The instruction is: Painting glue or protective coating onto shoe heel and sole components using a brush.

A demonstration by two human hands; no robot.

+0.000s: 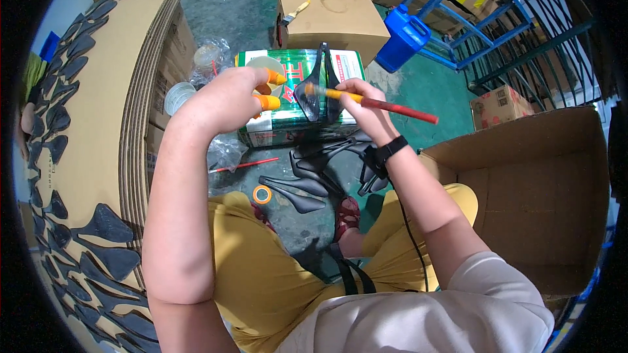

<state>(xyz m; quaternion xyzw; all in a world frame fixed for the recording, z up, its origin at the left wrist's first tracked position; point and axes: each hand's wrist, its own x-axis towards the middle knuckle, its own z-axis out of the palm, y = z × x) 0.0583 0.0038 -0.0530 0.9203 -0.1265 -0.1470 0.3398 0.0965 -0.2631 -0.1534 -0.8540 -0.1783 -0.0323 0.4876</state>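
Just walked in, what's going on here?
A seated person holds a red-and-yellow brush in the right hand, its tip at a black part on a green box. The left hand, with orange finger covers, is beside that part, fingers apart. More black parts lie on the floor, and others rest on the cardboard stack at left.

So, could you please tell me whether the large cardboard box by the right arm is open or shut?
Open: the large cardboard box shows its brown inner walls, with nothing closed over them.
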